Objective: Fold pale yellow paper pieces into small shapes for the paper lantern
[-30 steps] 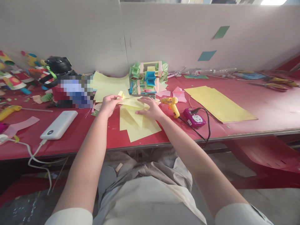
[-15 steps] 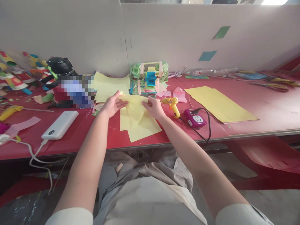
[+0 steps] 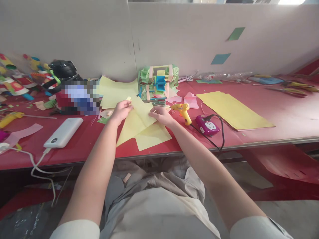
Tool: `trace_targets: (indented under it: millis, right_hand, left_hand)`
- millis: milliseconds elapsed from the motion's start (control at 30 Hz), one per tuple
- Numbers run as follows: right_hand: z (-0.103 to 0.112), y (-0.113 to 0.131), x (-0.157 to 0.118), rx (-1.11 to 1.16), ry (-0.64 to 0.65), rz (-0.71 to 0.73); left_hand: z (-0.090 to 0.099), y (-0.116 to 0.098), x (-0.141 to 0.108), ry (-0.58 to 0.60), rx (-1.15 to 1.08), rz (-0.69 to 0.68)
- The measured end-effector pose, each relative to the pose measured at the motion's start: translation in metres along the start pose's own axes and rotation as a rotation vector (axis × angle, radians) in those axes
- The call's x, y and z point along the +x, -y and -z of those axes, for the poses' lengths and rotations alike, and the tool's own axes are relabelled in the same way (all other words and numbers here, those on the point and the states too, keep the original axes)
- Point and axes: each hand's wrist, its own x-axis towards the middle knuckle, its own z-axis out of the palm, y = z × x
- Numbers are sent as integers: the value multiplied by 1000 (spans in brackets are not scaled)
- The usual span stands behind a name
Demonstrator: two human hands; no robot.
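Between my two hands is a pale yellow sheet of paper (image 3: pixel 141 116), tilted, with a fold line running across it. My left hand (image 3: pixel 121 112) pinches its left edge. My right hand (image 3: pixel 160 115) has thumb and fingers closed on its right edge. Under it lies another yellow sheet (image 3: pixel 154 137), partly covered, near the table's front edge. Just beyond my right hand rest scissors with grey-green handles (image 3: pixel 159 102), partly hidden. A yellow glue gun (image 3: pixel 183 113) lies to the right of that hand.
A paper model with green fans (image 3: pixel 160 83) stands at the back. Yellow sheets (image 3: pixel 234 111) lie right, beyond a purple power socket (image 3: pixel 208 126) with a black cable. On the left are a white power bank (image 3: pixel 64 132), another glue gun (image 3: pixel 11 119) and paper scraps.
The held yellow sheet has turned, and its lower corner now points toward the front left. My left hand has lowered slightly. The scissors behind the sheet are more visible.
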Motion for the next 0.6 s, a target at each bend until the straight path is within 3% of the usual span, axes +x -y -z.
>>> trace_targets:
  millis: [67,300,467,600]
  right_hand:
    - [-1,1,0,-4,-13,32]
    - [-1,-6,2,-78,-68,166]
    - [0,-14,6,-218,-182,206]
    - [0,-15,4,-389,-205,215]
  left_hand:
    - [-2,0,-2,31,87,-31]
    - [-17,-5,-17,312,179,-135]
    - [-23,-7,-22,230,325,-237]
    - [-22,-6,-21,265,536,-325]
